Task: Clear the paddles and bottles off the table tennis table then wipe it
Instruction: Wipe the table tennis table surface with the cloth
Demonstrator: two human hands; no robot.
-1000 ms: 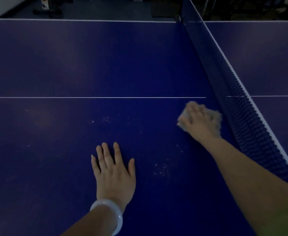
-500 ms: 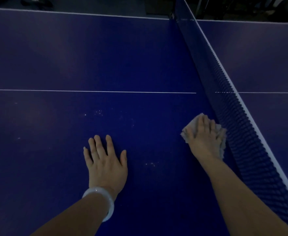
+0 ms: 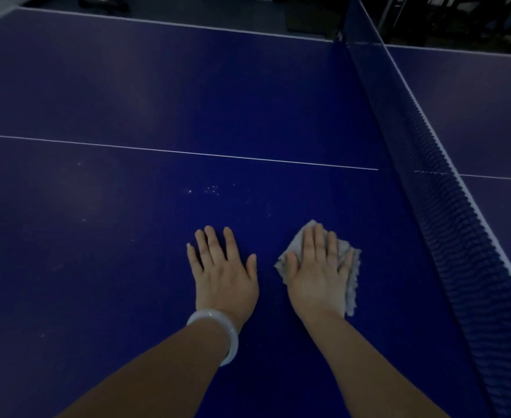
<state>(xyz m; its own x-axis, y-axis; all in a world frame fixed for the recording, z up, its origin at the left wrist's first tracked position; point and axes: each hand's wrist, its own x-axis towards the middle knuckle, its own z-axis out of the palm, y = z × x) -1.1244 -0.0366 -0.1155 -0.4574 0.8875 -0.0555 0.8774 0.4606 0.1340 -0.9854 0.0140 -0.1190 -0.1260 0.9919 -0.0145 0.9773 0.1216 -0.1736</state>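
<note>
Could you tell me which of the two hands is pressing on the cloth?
The right hand, flat on the grey cloth; the braceleted left hand rests on bare table.

One worktop [image 3: 157,101] carries one net [image 3: 447,206] and one grey cloth [image 3: 349,267]. Two hands show: one left hand [image 3: 224,276], one right hand [image 3: 317,279]. One white bangle [image 3: 218,330] circles the left wrist.

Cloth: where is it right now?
Head view: the cloth lies flat on the table under the right hand, between the left hand and the net.
</note>
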